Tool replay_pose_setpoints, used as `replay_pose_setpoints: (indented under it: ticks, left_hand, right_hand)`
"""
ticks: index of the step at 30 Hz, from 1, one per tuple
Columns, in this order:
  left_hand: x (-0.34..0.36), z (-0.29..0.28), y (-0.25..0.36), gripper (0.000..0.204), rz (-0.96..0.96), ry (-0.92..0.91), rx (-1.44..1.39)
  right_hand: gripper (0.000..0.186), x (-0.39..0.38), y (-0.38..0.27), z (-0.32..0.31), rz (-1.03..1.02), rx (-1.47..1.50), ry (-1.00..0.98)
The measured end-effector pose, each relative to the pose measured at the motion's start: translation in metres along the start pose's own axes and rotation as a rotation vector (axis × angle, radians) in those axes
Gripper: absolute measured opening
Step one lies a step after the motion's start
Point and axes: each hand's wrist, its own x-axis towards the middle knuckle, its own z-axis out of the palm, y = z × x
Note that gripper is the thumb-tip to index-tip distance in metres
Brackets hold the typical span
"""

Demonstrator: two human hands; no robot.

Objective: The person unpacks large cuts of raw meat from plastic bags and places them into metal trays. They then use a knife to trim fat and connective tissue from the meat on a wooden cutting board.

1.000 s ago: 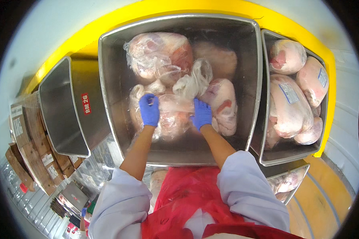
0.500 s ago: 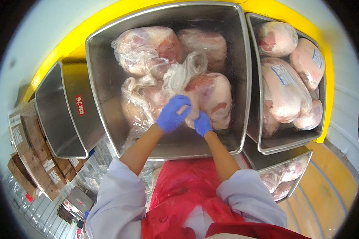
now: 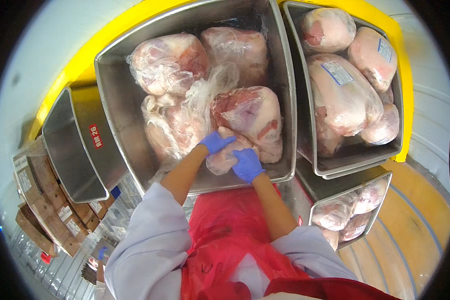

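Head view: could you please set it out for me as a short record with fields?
Left hand: blue glove, gripping a pale meat piece
Right hand: blue glove, gripping the same piece
Central bin: metal; four large meat pieces, crumpled clear plastic among them
Right bin: pale meat pieces, two showing labels
Left bin: metal, red label on its side
Clothing: red apron, white sleeves

On the side of the steel tub (image 3: 111, 165) at your left, you have a red label (image 3: 95, 136) with white letters and digits. In the right-hand tub (image 3: 355, 156), two wrapped cuts of meat (image 3: 352, 107) carry blue-and-white printed labels (image 3: 337, 73). White labels (image 3: 65, 213) mark the cardboard boxes (image 3: 44, 187); dark, unclear handwriting (image 3: 210, 267) crosses your red apron (image 3: 230, 215).
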Motion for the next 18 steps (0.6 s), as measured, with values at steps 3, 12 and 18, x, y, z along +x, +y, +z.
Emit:
replay_pose_setpoints:
  ticks: [3,12,18]
  left_hand:
    - [0.070,0.038,-0.076,0.047,0.408,0.006,0.090]
    - [0.085,0.037,-0.056,0.034,0.242,0.172,-0.190]
    - [0.112,0.018,-0.010,0.036,0.052,0.326,-0.072]
  right_hand:
    - [0.027,-0.006,0.005,0.008,-0.004,0.177,0.046]
    - [0.037,0.005,0.008,0.007,0.231,0.393,0.113]
    - [0.033,0.058,0.030,-0.011,0.287,0.550,0.238]
